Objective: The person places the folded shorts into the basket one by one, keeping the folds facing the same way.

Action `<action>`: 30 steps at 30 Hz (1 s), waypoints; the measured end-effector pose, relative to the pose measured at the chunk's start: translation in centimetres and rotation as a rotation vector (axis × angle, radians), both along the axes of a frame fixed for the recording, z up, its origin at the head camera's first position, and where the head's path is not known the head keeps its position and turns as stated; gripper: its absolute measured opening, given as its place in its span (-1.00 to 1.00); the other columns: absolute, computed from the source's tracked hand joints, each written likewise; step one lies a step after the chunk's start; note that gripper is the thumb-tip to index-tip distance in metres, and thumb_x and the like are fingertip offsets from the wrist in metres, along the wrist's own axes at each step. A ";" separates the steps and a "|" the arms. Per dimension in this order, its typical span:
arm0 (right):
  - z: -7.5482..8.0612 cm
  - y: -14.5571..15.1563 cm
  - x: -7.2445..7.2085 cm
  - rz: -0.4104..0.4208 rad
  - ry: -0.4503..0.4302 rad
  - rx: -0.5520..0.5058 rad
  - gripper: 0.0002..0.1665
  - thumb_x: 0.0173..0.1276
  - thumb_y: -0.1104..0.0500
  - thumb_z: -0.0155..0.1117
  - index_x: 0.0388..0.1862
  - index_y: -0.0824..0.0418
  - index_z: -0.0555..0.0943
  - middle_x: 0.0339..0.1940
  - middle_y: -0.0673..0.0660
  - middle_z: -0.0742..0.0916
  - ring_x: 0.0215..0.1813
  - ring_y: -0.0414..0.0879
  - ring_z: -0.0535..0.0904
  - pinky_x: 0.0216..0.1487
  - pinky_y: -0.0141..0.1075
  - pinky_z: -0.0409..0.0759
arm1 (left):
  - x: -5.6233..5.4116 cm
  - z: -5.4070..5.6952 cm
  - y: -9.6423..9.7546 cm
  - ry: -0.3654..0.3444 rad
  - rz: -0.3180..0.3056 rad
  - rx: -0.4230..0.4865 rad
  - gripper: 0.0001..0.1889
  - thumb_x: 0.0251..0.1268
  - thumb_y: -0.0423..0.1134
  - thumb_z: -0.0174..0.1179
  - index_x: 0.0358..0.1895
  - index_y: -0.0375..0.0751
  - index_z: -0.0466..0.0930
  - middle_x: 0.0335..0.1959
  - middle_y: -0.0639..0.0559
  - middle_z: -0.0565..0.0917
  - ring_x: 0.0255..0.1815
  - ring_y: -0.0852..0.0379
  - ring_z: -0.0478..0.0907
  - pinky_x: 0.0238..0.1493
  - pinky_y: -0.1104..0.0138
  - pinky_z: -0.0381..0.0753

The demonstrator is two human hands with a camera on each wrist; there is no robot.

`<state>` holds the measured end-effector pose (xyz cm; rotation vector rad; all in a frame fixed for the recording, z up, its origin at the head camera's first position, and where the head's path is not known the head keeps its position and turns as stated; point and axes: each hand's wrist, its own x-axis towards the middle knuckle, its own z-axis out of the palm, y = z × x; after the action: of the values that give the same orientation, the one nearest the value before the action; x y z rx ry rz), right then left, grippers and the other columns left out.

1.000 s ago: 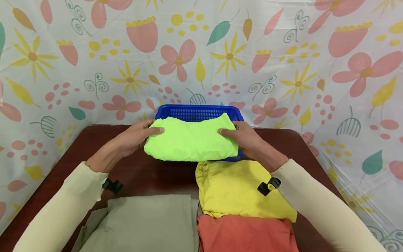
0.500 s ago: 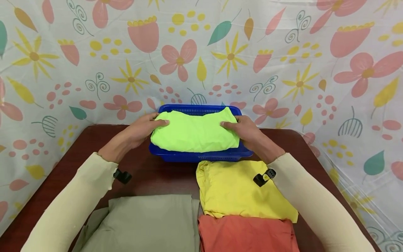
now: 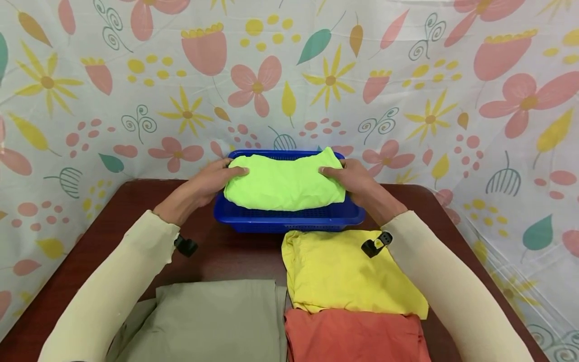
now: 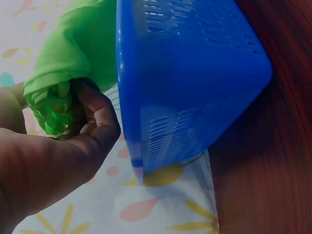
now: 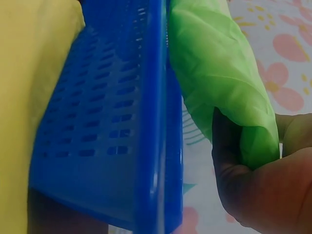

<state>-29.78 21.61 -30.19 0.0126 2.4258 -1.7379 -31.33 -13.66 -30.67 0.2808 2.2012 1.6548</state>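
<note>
With fingers curled and thumbs on its near face, our left hand (image 3: 209, 181) and right hand (image 3: 357, 182) grip the two ends of a folded lime-green cloth (image 3: 285, 183). We hold it above the blue basket (image 3: 289, 221), which stands toward the far edge of the dark surface (image 3: 219, 261). Nearer us lie a yellow cloth (image 3: 339, 266) just before the basket, a red cloth (image 3: 355, 336) against the yellow, and a grey cloth (image 3: 217, 322) on the left.

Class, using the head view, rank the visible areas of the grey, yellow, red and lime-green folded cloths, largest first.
1. Grey folded cloth, though the bottom edge crops it
2. Yellow folded cloth
3. Red folded cloth and lime-green folded cloth: too alike to rank; the red is nearer and cropped
</note>
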 end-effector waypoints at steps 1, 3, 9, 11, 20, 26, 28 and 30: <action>0.1 0.0 -0.1 -0.006 0.002 0.007 -0.49 0.60 0.01 0.33 0.25 0.39 0.54 -0.33 0.05 0.77 -0.42 -0.12 0.78 -0.33 -0.26 0.77 | -0.1 0.1 0.1 0.000 0.004 0.000 -0.41 0.67 0.03 0.12 0.51 -0.26 0.29 -0.12 0.00 0.66 -0.19 0.13 0.67 -0.05 0.33 0.65; 0.2 -0.1 -0.4 -0.016 0.001 0.019 -0.47 0.59 0.01 0.34 0.26 0.40 0.53 -0.33 0.05 0.76 -0.43 -0.12 0.78 -0.34 -0.27 0.77 | -0.4 0.2 0.3 -0.001 0.006 0.000 -0.41 0.67 0.02 0.11 0.51 -0.26 0.29 -0.09 0.00 0.66 -0.18 0.14 0.68 -0.05 0.34 0.65; 0.4 -0.2 -1.4 -0.048 0.008 0.009 -0.48 0.57 0.05 0.36 0.25 0.41 0.52 -0.35 0.03 0.72 -0.47 -0.15 0.74 -0.38 -0.30 0.74 | -1.2 0.5 1.2 0.001 0.016 0.010 -0.51 0.69 -0.03 0.09 0.41 -0.31 0.40 -0.09 -0.02 0.67 -0.21 0.13 0.69 -0.13 0.34 0.68; 0.5 -0.2 -1.7 -0.053 0.017 0.002 -0.49 0.56 0.07 0.36 0.26 0.40 0.52 -0.36 0.03 0.71 -0.48 -0.16 0.72 -0.38 -0.32 0.73 | -1.5 0.4 1.4 -0.001 0.027 0.010 -0.54 0.69 -0.04 0.09 0.39 -0.29 0.42 -0.09 0.00 0.67 -0.20 0.13 0.69 -0.13 0.34 0.68; 0.3 0.1 -3.2 -0.047 0.051 0.005 -0.52 0.56 0.17 0.35 0.36 0.34 0.57 -0.34 0.03 0.71 -0.49 -0.15 0.71 -0.40 -0.33 0.71 | -2.8 0.4 2.6 0.008 0.017 -0.039 -0.68 0.69 -0.09 0.08 0.21 -0.25 0.53 -0.20 0.05 0.67 -0.29 0.17 0.67 -0.20 0.34 0.67; 0.2 -0.1 -4.2 -0.032 0.038 0.031 -0.48 0.56 0.20 0.35 0.41 0.34 0.54 -0.29 0.05 0.70 -0.46 -0.15 0.71 -0.39 -0.33 0.71 | -3.3 0.6 3.0 0.041 0.033 -0.165 -0.74 0.65 -0.10 0.09 0.08 -0.22 0.56 -0.18 0.04 0.62 -0.26 0.17 0.61 -0.17 0.34 0.60; 0.2 -0.3 -4.5 -0.027 0.030 0.043 -0.49 0.56 0.22 0.34 0.41 0.35 0.53 -0.28 0.05 0.69 -0.46 -0.16 0.70 -0.39 -0.33 0.71 | -3.5 0.7 3.1 0.041 0.039 -0.206 -0.72 0.64 -0.08 0.10 0.10 -0.23 0.55 -0.12 0.01 0.61 -0.20 0.15 0.59 -0.10 0.32 0.57; 0.2 -0.5 -4.7 -0.018 0.020 0.060 -0.49 0.56 0.24 0.32 0.41 0.38 0.50 -0.26 0.08 0.68 -0.45 -0.16 0.69 -0.38 -0.34 0.70 | -3.7 0.7 3.2 0.038 0.047 -0.249 -0.65 0.63 -0.06 0.11 0.19 -0.27 0.51 -0.02 -0.04 0.58 -0.10 0.10 0.57 -0.02 0.29 0.55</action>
<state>-34.49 21.15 -29.98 0.0247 2.4991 -1.6804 -35.04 -10.43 -29.95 0.1956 2.4282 1.3886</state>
